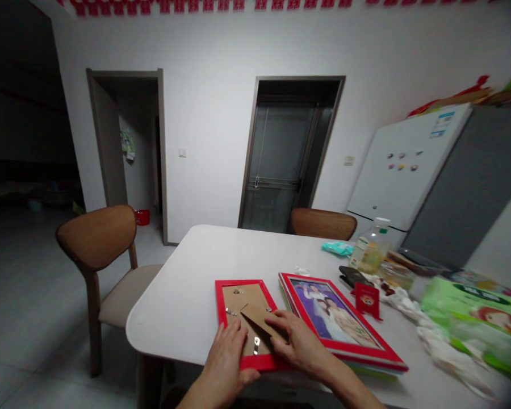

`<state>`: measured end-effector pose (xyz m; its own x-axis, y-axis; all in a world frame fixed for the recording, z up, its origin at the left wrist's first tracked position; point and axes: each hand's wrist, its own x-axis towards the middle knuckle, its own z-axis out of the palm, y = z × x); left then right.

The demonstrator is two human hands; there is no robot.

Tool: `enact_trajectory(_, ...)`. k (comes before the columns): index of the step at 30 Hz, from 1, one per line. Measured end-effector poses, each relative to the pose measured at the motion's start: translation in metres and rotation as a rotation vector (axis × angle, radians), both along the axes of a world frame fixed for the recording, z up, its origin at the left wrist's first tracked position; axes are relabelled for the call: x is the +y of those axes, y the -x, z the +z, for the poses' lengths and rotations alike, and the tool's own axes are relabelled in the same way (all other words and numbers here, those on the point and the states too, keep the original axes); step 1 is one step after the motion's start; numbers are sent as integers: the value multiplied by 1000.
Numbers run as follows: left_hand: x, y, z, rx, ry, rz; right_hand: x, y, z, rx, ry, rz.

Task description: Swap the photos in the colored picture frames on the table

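A red picture frame (219,295) lies face down near the table's front edge, its brown backing board (249,295) and metal clips showing. My left hand (225,355) rests on the frame's lower left part, fingers spread over the backing. A brown flap (258,318) stands tilted up from the backing. My right hand (296,341) has its thumb and fingers closed round the flap's right end. Beside it on the right, a second red frame (336,318) lies face up with a photo of people on purple, on top of other flat items.
On the white table (183,289) stand a bottle (370,247), a black object (353,276), a red packet (367,301), a teal packet (338,248), crumpled tissues (447,352) and a green tissue pack (477,312). Wooden chairs (100,238) stand left and behind.
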<state>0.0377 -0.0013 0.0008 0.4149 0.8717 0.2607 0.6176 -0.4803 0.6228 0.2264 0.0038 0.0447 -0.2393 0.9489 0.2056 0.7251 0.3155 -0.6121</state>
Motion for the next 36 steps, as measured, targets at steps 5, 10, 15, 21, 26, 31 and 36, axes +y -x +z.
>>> enact_trajectory(5,-7,13,16,93,-15,-37,2,7,-15,-88,-50,-30)
enact_trajectory(10,-7,30,23,150,-2,-13,3,16,-27,-108,-138,-16)
enact_trajectory(15,-6,38,19,207,7,15,6,29,-31,-123,-183,-68)
enact_trajectory(21,-6,31,18,268,17,65,2,34,-41,-208,-202,-91)
enact_trajectory(26,-5,36,24,270,39,63,4,31,-37,-225,-183,-33)
enact_trajectory(31,-6,45,26,226,35,44,35,30,-30,-244,-163,-132)
enact_trajectory(36,-5,45,21,200,20,46,54,32,-36,-308,-137,-170)
